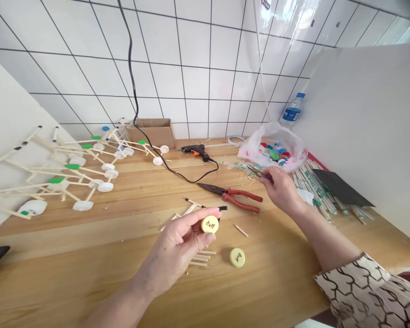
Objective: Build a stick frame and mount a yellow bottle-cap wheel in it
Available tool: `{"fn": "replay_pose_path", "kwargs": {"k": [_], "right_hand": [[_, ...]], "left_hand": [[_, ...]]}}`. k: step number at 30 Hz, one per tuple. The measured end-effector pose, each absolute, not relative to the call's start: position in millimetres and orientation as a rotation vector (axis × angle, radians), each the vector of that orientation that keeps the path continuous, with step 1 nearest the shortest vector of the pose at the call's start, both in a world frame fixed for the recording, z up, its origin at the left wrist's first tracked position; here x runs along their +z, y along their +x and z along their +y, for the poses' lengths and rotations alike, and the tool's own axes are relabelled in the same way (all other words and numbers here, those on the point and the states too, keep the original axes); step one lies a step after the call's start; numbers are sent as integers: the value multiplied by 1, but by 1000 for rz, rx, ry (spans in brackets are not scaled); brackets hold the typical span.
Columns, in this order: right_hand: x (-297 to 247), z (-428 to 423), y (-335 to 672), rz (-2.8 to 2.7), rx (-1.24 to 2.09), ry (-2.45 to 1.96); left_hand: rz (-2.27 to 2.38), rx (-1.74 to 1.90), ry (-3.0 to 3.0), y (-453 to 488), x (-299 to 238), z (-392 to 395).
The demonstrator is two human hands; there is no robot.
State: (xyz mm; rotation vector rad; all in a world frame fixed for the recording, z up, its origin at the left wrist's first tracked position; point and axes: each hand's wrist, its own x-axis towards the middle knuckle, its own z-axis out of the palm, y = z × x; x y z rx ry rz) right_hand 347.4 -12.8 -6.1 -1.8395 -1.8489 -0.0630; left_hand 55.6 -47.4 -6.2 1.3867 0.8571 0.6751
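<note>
Between the thumb and fingers of my left hand (174, 253) is a pale yellow bottle cap (209, 224) with brown marks on its face. A second yellow bottle cap (237, 258) lies on the table just right of that hand. My right hand (283, 189) is closed around a slim pointed metal tool (256, 171), scissors-like, its handle mostly hidden by the fingers. Red-handled long-nose pliers (230, 195) lie between the two hands. Short wooden sticks (201, 258) are partly covered by my left hand, and one loose stick (241, 231) lies nearby.
Stick frames with bottle-cap wheels (71, 167) stand at left. A glue gun (195, 150) with a black cord lies near a cardboard box (153, 132). At right are a plastic bag (253, 148) of colourful caps, a water bottle (292, 111), wrapped sticks (316, 189) and a black sheet (341, 187).
</note>
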Motion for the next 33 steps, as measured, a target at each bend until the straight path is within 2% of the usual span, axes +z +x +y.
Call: {"fn": "replay_pose_path", "kwargs": {"k": [5,7,10,17,24,33], "right_hand": [[7,-39,324,-1800,263,-1666],[11,-49,312,-1702,719,-1450],[15,-58,298,-1627,1129,-1293],[15,-70,283,-1506,1582,-1254],[10,-78,278,-1352,1854,-1127],[-1,-83,269,-1448,1775,-1156]], "left_hand": [[843,686,1401,53,-6,-46],[840,694,1399,52,-5,-45],[852,701,1389,51,-4,-43],[926,693,1411,50,-4,-39],[937,690,1362,53,-3,-40],[939,699,1358,53,-4,-38]]}}
